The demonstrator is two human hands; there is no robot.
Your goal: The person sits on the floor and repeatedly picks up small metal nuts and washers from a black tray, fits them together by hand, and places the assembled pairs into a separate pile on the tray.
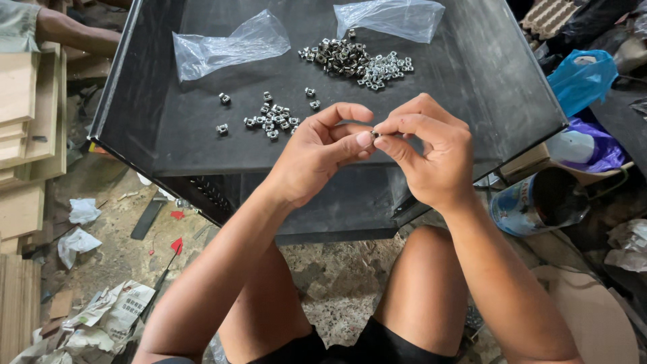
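Landmark: black metal tray [472,74], tilted surface with raised side walls, set in front of the seated person's knees.

- Left hand [317,152]: above the tray's near edge, thumb and forefinger pinched on a small metal nut [375,134].
- Right hand [431,152]: just beside the left, fingertips meeting it, thumb and forefinger closed on the same nut from the other side. The nut is mostly hidden between the fingertips of both hands.
- Small cluster of nuts [272,120]: on the tray, just beyond the left hand; a few strays lie apart to its left.
- Large pile of nuts [357,59]: farther up the tray, near its far end.
- Clear plastic bag [226,46]: on the tray's far left part, crumpled.
- Second clear plastic bag [391,17]: at the tray's far right edge, beside the large pile.
- Tin can [536,202]: off the tray's right side, lying tilted on the floor.
- Blue plastic bag [581,77]: right of the tray.
- Wooden boards [23,135]: stacked left of the tray.
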